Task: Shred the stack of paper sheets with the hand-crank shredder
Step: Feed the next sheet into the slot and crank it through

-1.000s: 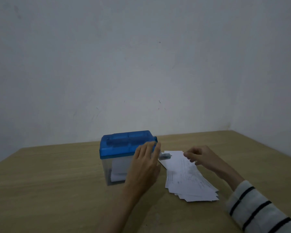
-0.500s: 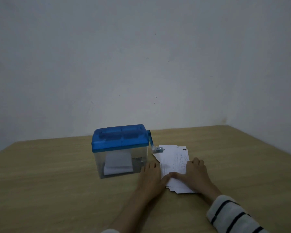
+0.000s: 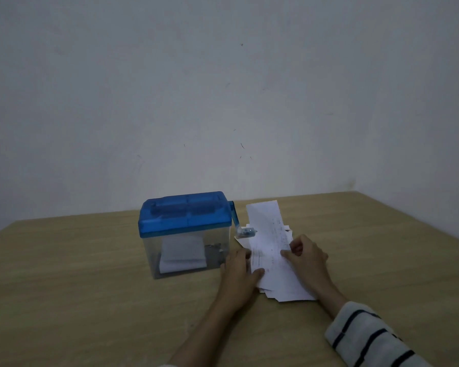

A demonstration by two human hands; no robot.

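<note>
On the wooden table (image 3: 90,274), both hands pinch one limp sheet (image 3: 269,234) (floppy; hold its edges): left hand (image 3: 240,268), right hand (image 3: 306,256).

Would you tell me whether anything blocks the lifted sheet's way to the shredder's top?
Nothing visible does. The sheet, held by both hands, rises beside the shredder; only the crank handle hangs between them, below the lid.

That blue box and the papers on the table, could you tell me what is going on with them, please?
A person is getting ready to shred paper. Both hands are lifting one sheet off the stack of sheets on the table: the left hand holds its near left edge and the right hand pinches its right side. The shredder, with its blue lid, stands just left of the stack. Nobody is touching its crank. Some paper already lies in its clear bin.
</note>
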